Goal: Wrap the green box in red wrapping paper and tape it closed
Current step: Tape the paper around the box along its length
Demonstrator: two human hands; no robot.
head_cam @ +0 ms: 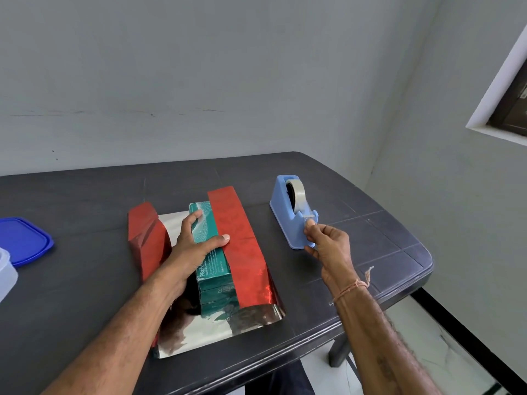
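The green box [212,269] lies lengthwise on the red wrapping paper [242,246], whose silver inner side faces up near the table's front. The paper's right flap is folded over the box's right half; the left flap [145,238] stands loose. My left hand [196,246] rests on the box, its thumb pressing the edge of the right flap and its fingers curled over the box's left side. My right hand [325,238] pinches the tape end at the cutter of the blue tape dispenser [293,212], right of the box.
The dark grey table [85,280] ends at a rounded right corner close to the dispenser. A blue lid [22,240] and part of a clear plastic container [5,275] sit at the far left. A grey wall stands behind.
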